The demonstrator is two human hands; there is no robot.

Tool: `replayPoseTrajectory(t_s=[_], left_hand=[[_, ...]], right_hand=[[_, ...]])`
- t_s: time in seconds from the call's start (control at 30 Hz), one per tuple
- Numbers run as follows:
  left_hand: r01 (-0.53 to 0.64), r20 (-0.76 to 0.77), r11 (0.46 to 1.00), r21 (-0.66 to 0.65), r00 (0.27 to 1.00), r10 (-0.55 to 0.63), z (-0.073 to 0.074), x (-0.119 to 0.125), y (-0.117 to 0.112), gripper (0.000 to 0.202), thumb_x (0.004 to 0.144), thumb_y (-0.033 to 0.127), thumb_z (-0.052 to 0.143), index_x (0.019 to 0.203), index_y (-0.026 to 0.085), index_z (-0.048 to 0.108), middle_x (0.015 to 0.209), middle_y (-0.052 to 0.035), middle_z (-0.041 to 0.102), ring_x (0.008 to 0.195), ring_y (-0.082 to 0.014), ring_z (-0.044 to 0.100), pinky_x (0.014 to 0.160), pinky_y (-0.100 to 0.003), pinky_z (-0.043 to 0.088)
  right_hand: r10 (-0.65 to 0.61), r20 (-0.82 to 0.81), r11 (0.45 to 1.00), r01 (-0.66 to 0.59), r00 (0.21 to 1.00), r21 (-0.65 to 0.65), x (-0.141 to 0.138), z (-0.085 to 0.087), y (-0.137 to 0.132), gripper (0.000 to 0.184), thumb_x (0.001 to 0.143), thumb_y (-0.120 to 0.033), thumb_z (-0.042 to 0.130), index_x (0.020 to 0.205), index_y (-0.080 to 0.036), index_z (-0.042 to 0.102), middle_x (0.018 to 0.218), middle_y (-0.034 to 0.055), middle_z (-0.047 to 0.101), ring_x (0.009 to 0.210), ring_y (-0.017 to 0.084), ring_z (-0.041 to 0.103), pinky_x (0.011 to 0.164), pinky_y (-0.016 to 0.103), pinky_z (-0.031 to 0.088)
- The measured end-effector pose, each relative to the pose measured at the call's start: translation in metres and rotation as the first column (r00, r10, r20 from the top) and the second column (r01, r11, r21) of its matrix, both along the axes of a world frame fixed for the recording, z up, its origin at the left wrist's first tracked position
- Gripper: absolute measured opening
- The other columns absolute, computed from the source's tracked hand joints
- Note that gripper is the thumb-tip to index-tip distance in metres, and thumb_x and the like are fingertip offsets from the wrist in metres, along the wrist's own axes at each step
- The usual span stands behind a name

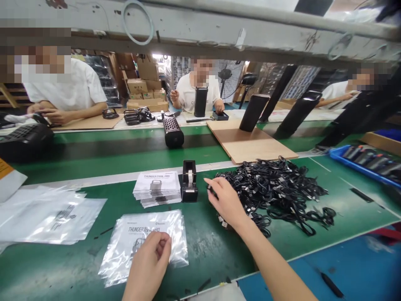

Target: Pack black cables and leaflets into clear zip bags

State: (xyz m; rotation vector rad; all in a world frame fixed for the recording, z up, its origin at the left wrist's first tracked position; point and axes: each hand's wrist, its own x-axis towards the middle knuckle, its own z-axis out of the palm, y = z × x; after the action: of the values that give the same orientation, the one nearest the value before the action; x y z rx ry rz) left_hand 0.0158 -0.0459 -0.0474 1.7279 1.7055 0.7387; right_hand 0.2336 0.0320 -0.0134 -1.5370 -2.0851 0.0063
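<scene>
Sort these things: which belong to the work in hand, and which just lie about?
In use: clear bag, pinched by left hand; cable pile, under right hand; likely booklet stack.
Lying about: black speaker, wooden board, blue tray.

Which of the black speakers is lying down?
The holey speaker on the green belt, behind the tape dispenser; the other speakers stand upright.

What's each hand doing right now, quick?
Left hand: closed, pinching the plastic bag.
Right hand: fingers on the cable pile; grip cannot be told.
</scene>
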Motion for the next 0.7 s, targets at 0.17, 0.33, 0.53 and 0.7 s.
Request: replayPoseTrajectory(t_s=[0.17,0.33,0.53,0.7], left_hand=[[-0.005,0.045,0.998,-0.069,0.999,0.008,-0.001,-0.004,0.001,0.022,0.079,0.041,0.044,0.073,0.023,0.055,0.068,0.0004,0.059,0.060,-0.0161,0.057,0.057,-0.027,0.046],[-0.015,0.103,0.991,-0.130,0.994,0.029,-0.003,-0.006,0.001,0.024,0.079,0.043,0.045,0.078,0.022,0.055,0.068,0.0002,0.058,0.060,-0.0163,0.058,0.058,-0.028,0.048],[-0.095,0.222,0.994,-0.056,0.969,0.105,0.001,-0.003,-0.003,0.025,0.076,0.045,0.049,0.076,0.021,0.057,0.070,-0.0005,0.058,0.062,-0.0161,0.057,0.055,-0.026,0.049],[-0.175,0.262,0.984,-0.007,0.950,0.171,0.012,-0.001,-0.009,0.028,0.074,0.048,0.051,0.070,0.021,0.056,0.103,-0.0069,0.060,0.077,-0.0188,0.058,0.058,-0.026,0.048]], right_hand=[[-0.152,-0.824,0.961,-0.111,0.546,-0.251,-0.030,-0.005,-0.047,0.019,0.079,-0.029,0.055,0.094,-0.017,0.056,0.081,0.0050,0.061,0.072,0.015,0.059,0.066,0.027,0.049],[-0.404,-0.872,0.776,-0.400,0.277,-0.487,-0.055,-0.022,-0.069,0.033,0.068,-0.038,0.065,0.087,-0.012,0.059,0.070,0.0055,0.066,0.067,0.016,0.062,0.066,0.028,0.049],[-0.336,-0.775,0.729,-0.373,0.536,-0.574,-0.039,-0.032,-0.073,0.018,0.070,-0.024,0.061,0.084,-0.013,0.064,0.063,0.0016,0.065,0.059,0.014,0.059,0.059,0.025,0.046],[-0.240,-0.760,0.753,-0.378,0.604,-0.538,-0.042,-0.031,-0.074,0.015,0.070,-0.017,0.058,0.083,-0.016,0.065,0.069,0.0012,0.066,0.064,0.014,0.059,0.062,0.024,0.046]])
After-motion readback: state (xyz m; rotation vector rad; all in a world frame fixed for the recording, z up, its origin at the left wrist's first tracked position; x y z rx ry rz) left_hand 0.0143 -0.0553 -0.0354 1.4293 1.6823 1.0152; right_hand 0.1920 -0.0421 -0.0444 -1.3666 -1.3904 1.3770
